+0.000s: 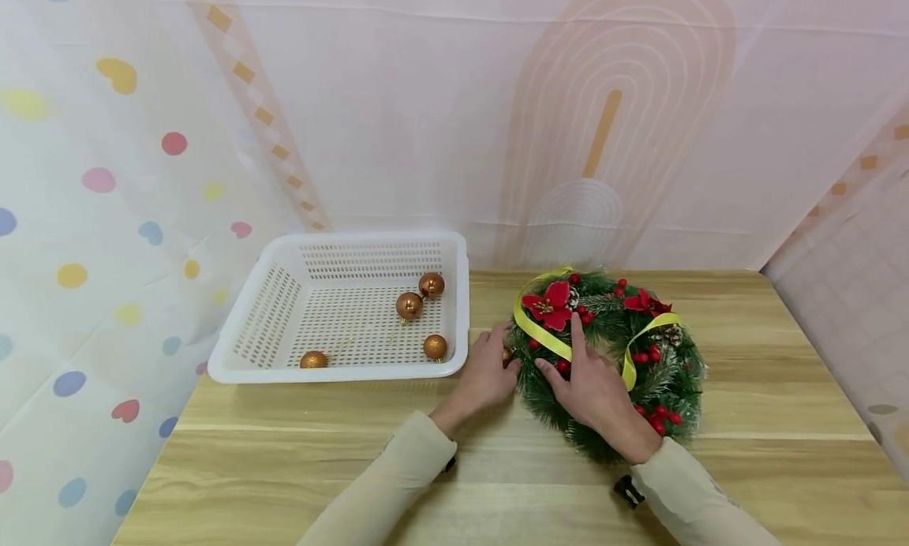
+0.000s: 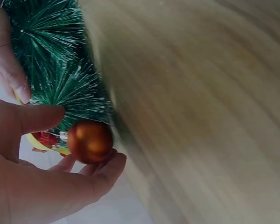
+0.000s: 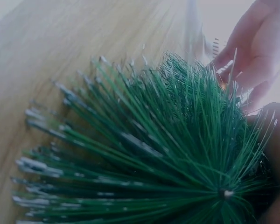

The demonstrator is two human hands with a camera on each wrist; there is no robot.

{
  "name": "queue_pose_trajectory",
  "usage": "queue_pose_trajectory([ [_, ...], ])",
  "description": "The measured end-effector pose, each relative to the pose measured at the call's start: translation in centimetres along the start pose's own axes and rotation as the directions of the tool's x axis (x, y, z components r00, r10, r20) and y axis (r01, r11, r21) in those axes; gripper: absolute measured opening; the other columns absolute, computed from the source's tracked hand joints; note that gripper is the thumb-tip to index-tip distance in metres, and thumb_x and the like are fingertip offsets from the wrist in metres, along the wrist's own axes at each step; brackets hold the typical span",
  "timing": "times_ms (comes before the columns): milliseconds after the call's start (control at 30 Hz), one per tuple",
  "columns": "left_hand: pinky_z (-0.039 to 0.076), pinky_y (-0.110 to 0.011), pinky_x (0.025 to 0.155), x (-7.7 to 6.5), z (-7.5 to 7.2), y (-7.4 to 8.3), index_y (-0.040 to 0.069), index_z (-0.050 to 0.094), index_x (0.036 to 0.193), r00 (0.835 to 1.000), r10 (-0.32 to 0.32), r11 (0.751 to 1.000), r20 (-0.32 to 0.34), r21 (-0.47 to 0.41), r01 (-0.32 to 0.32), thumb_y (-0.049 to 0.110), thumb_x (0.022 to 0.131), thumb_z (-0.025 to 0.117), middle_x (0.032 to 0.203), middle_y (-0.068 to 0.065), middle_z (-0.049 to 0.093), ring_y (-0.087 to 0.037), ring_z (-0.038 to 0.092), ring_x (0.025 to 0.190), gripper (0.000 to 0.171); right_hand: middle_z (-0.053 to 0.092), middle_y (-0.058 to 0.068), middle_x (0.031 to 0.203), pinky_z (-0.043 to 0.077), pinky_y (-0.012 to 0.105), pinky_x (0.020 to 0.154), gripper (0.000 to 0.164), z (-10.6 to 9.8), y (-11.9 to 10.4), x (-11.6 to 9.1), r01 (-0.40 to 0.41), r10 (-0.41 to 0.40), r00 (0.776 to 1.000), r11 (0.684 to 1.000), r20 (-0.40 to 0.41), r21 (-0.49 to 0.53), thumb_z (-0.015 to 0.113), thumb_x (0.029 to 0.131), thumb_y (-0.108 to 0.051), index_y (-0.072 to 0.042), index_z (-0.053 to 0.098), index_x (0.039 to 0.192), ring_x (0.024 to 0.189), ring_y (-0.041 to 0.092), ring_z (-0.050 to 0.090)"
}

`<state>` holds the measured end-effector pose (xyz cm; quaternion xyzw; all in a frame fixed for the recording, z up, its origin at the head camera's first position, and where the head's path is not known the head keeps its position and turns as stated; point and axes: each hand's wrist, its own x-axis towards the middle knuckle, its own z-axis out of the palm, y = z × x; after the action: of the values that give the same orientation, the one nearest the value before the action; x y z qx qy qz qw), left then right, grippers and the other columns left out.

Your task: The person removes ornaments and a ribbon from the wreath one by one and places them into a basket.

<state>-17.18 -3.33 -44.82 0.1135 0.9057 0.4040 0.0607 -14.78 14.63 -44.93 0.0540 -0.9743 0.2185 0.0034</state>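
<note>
A green Christmas wreath (image 1: 671, 384) lies on the wooden table, with red flowers, red berries, pine cones and a yellow ribbon (image 1: 543, 338). At its left edge my left hand (image 1: 490, 376) holds a shiny copper Christmas ball (image 2: 90, 141), fingers curled beneath it and the thumb above. The ball sits against the green needles. My right hand (image 1: 596, 388) rests over the wreath's front left part, index finger and thumb stretched apart, the fingertip beside the upper red flower (image 1: 550, 305). Its other fingers are hidden from the head view.
Left of the wreath stands a white plastic basket (image 1: 341, 372) holding several copper Christmas balls, two of them near its back right corner (image 1: 409, 306). A patterned cloth backdrop (image 1: 398, 136) hangs behind the table (image 1: 781, 451).
</note>
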Motion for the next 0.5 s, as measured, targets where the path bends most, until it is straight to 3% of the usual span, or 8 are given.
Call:
queue_pose_trajectory([
  [133,0.047,-0.047,0.096,0.03,-0.14,-0.29,0.005,0.039,0.147,1.0,-0.012,0.999,-0.001,-0.049,0.012,0.005,0.095,0.06,0.128,-0.024,0.052,-0.034,0.053,0.116,0.056,0.065,0.02,0.095,0.043,0.036,0.048,0.094,-0.02,-0.08,-0.07,0.004,-0.004,1.0,1.0,-0.002,-0.002,0.053,0.097,-0.056,-0.004,0.006,0.159,0.047,0.017,0.049],
  [267,0.048,-0.045,0.093,0.06,-0.12,-0.51,0.003,0.041,0.144,1.0,-0.003,0.995,-0.027,-0.104,0.0,0.003,0.095,0.059,0.121,-0.021,0.055,-0.031,0.055,0.11,0.052,0.059,0.011,0.079,0.038,0.032,0.044,0.094,-0.05,-0.11,-0.1,0.001,-0.001,1.0,1.0,0.009,0.006,0.053,0.097,-0.057,-0.004,0.005,0.159,0.044,0.016,0.045],
  [500,0.048,-0.041,0.097,-0.06,0.04,-0.71,0.006,0.046,0.141,0.997,0.022,0.98,-0.071,-0.193,-0.036,0.01,0.097,0.061,0.119,-0.013,0.059,-0.026,0.057,0.112,0.046,0.058,0.01,0.076,0.038,0.033,0.045,0.095,-0.04,-0.16,0.02,-0.006,0.007,1.0,1.0,0.018,-0.004,0.052,0.097,-0.058,-0.003,0.005,0.159,0.046,0.017,0.046],
])
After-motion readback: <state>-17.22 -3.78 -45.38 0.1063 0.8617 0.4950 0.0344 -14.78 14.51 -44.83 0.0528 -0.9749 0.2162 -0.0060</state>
